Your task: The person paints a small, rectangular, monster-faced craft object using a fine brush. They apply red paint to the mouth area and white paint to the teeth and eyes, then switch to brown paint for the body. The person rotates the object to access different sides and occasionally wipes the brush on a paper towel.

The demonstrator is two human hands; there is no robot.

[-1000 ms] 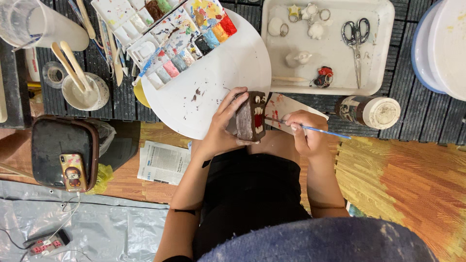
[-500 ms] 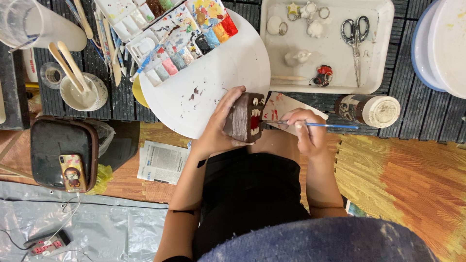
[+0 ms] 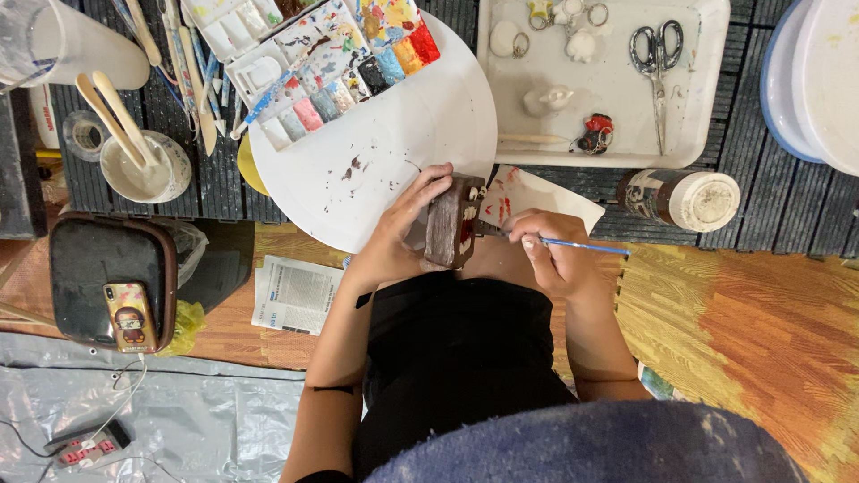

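Observation:
My left hand (image 3: 398, 231) grips a small brown painted block (image 3: 450, 224) with red and white marks, holding it upright above my lap. My right hand (image 3: 555, 253) holds a thin blue-handled paintbrush (image 3: 586, 247) with its tip at the block's right side. Just beyond my hands lies a large white round palette board (image 3: 394, 152) with brown smears, and a paint box (image 3: 322, 63) of many colours rests on it. A white paper scrap (image 3: 537, 197) with red dabs sits behind the block.
A white tray (image 3: 617, 89) holds scissors (image 3: 658, 63) and small figurines. A jar (image 3: 684, 199) lies on its side at right. A cup with wooden sticks (image 3: 139, 156), a black case with a phone (image 3: 125, 313), a leaflet (image 3: 295, 293) and grey plastic sheet (image 3: 179, 420) are at left.
The block has turned slightly in my left hand, now showing its narrow side. My right hand with the brush stays by it.

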